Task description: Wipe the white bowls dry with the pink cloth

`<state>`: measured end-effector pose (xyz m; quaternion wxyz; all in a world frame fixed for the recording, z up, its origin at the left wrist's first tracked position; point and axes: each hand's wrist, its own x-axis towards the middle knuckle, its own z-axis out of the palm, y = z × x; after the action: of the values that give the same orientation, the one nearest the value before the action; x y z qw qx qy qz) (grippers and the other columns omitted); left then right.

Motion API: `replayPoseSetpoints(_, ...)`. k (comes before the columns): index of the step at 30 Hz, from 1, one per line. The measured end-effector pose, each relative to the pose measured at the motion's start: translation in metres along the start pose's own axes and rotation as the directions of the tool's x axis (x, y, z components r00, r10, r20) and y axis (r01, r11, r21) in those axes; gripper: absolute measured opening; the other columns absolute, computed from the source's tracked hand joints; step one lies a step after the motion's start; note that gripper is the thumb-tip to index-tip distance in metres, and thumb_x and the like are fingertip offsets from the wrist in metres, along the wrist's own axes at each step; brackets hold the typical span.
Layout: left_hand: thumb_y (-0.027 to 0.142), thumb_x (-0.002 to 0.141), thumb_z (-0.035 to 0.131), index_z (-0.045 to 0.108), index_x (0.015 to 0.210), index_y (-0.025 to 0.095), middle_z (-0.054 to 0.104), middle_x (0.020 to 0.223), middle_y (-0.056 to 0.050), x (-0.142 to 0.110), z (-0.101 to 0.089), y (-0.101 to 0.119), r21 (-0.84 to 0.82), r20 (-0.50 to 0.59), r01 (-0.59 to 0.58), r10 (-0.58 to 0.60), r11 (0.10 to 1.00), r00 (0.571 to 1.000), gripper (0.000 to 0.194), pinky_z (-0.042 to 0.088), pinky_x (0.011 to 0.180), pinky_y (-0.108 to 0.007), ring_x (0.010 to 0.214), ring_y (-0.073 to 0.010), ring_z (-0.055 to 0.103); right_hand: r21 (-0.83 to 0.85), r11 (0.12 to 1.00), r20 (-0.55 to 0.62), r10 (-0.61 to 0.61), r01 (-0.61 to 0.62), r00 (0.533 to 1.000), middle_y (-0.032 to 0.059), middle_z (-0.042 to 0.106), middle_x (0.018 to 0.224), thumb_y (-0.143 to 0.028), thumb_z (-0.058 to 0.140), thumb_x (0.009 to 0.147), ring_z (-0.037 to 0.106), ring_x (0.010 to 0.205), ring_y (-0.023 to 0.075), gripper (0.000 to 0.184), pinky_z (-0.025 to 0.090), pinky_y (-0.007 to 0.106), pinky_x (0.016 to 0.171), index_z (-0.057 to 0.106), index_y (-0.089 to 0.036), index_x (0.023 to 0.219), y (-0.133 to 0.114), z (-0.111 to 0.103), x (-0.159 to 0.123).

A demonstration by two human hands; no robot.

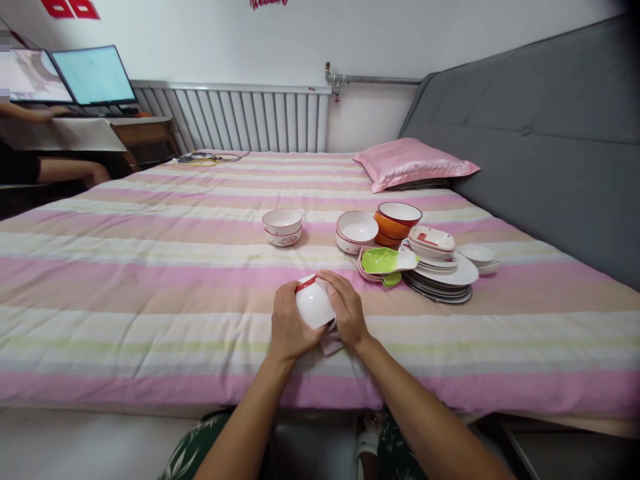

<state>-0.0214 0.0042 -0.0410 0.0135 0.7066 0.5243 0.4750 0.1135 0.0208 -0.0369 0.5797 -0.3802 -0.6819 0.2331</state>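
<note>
A white bowl with a red band is tilted on its side between my hands, above the front of the bed. My left hand grips it from the left, fingers curled over its edge. On the other side my right hand presses a pale cloth against the bowl; part of the cloth hangs below the palm. Beyond my hands stand two stacked white bowls. Another white pair with red rims sits to their right, beside orange bowls.
Green leaf-shaped dishes, a stack of plates and small white dishes lie at right. A pink pillow rests by the grey headboard. Cables lie at the far edge. Another person's arm is at a desk, left.
</note>
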Motion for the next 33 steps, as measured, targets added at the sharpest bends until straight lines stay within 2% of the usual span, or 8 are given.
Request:
replayPoseSetpoints(6, 0.032, 0.059, 0.07, 0.044, 0.111, 0.013, 0.055, 0.101, -0.012, -0.002, -0.002, 0.0, -0.009, 0.015, 0.013, -0.013, 1.0, 1.0, 0.061, 0.05, 0.08, -0.043, 0.092, -0.0276, 0.054, -0.199, 0.971, 0.067, -0.122, 0.133, 0.99, 0.0076, 0.059, 0.125, -0.025, 0.036, 0.093, 0.049, 0.121, 0.021, 0.035, 0.037, 0.044, 0.106, 0.059, -0.021, 0.12, -0.01, 0.002, -0.006)
replayPoseSetpoints(9, 0.029, 0.063, 0.066, 0.044, 0.111, 0.013, 0.055, 0.1, -0.012, -0.002, -0.003, 0.002, -0.025, 0.016, 0.015, -0.015, 1.0, 1.0, 0.054, 0.049, 0.081, -0.042, 0.091, -0.0265, 0.054, -0.295, 0.938, 0.093, -0.161, 0.182, 0.983, 0.0087, 0.058, 0.126, -0.025, 0.038, 0.092, 0.047, 0.122, 0.0223, 0.036, 0.036, 0.044, 0.106, 0.059, -0.019, 0.121, -0.014, 0.004, -0.009)
replayPoseSetpoints(15, 0.023, 0.073, 0.056, 0.045, 0.111, 0.013, 0.055, 0.103, -0.013, -0.003, -0.001, -0.003, -0.072, -0.016, -0.034, 0.033, 0.997, 0.999, 0.041, 0.048, 0.085, -0.043, 0.094, -0.0251, 0.055, -0.434, 0.86, 0.161, -0.22, 0.269, 0.962, 0.0047, 0.057, 0.129, -0.028, 0.041, 0.091, 0.045, 0.123, 0.0246, 0.035, 0.031, 0.048, 0.107, 0.061, -0.025, 0.12, -0.025, 0.01, -0.014)
replayPoseSetpoints(21, 0.024, 0.076, 0.055, 0.044, 0.111, 0.015, 0.056, 0.102, -0.012, -0.005, 0.003, -0.011, -0.067, -0.03, -0.031, 0.029, 0.997, 0.999, 0.038, 0.049, 0.084, -0.044, 0.094, -0.025, 0.056, -0.452, 0.842, 0.179, -0.238, 0.294, 0.955, 0.0011, 0.057, 0.131, -0.027, 0.044, 0.091, 0.044, 0.124, 0.024, 0.035, 0.026, 0.048, 0.11, 0.059, -0.028, 0.123, -0.029, 0.014, -0.017)
replayPoseSetpoints(27, 0.025, 0.075, 0.056, 0.045, 0.109, 0.016, 0.056, 0.099, -0.011, -0.002, 0.003, -0.004, -0.048, -0.047, -0.03, 0.028, 0.998, 0.999, 0.036, 0.05, 0.081, -0.043, 0.092, -0.0252, 0.057, -0.381, 0.89, 0.183, -0.192, 0.25, 0.964, -0.0001, 0.059, 0.129, -0.025, 0.043, 0.091, 0.045, 0.123, 0.0233, 0.035, 0.028, 0.047, 0.108, 0.059, -0.032, 0.122, -0.029, 0.01, -0.013)
replayPoseSetpoints(33, 0.021, 0.075, 0.055, 0.046, 0.109, 0.015, 0.057, 0.101, -0.012, 0.0, 0.003, 0.001, -0.03, -0.05, -0.01, 0.008, 1.0, 0.999, 0.035, 0.049, 0.083, -0.042, 0.093, -0.0247, 0.056, -0.368, 0.9, 0.193, -0.171, 0.233, 0.966, 0.0008, 0.059, 0.127, -0.026, 0.04, 0.092, 0.046, 0.123, 0.0227, 0.035, 0.03, 0.045, 0.107, 0.06, -0.03, 0.121, -0.025, 0.006, -0.007)
